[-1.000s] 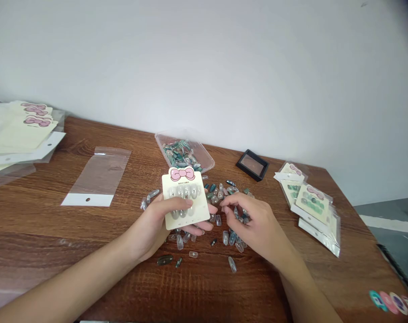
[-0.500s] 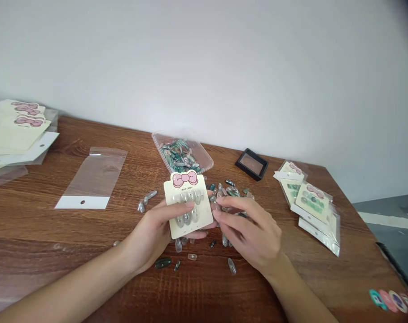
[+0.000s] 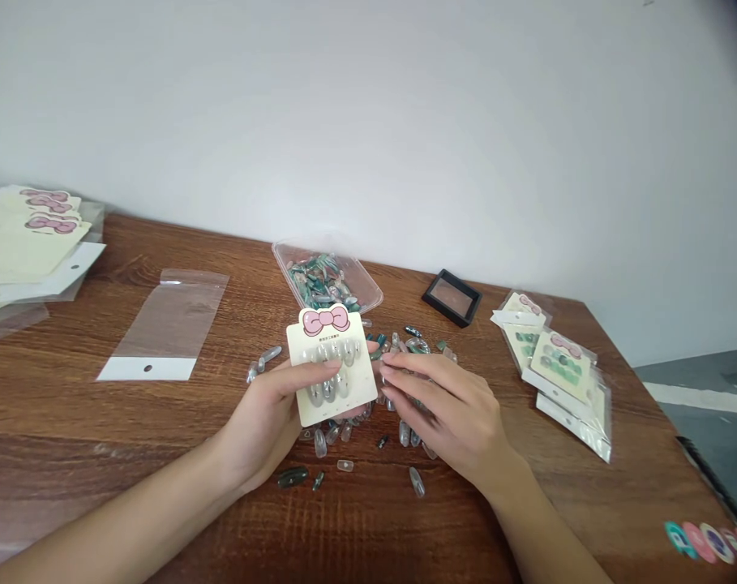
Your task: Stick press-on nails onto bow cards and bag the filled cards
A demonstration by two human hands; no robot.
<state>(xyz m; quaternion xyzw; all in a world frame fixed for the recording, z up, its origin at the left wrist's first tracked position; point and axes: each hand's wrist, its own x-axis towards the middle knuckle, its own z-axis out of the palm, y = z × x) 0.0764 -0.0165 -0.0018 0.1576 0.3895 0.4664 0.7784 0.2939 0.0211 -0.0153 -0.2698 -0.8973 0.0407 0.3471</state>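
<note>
My left hand [image 3: 262,414] grips a cream display card [image 3: 359,389] with a pink bow at its top, thumb across the front. Rows of clear, silvery press-on nails [image 3: 328,389] sit on the card, partly covered by the thumb. Just right of the card, my right hand [image 3: 453,405] has its fingertips pinched together, close to the left hand's fingertips. Whatever is in that pinch is too small or hidden to make out. Beneath both hands lies a scattered pile of loose press-on nails [image 3: 404,434], clear and green.
Behind the card stands a clear plastic tub [image 3: 368,288] of green nails. A small black frame [image 3: 452,298] lies right of it. Packed nail cards [image 3: 566,365] are stacked at the right. On the left are a clear bag [image 3: 173,324] and a pile of blank bow cards [image 3: 21,243].
The card in my left hand has shifted slightly left and turned a little. My right hand's fingertips have drawn closer together beside it.
</note>
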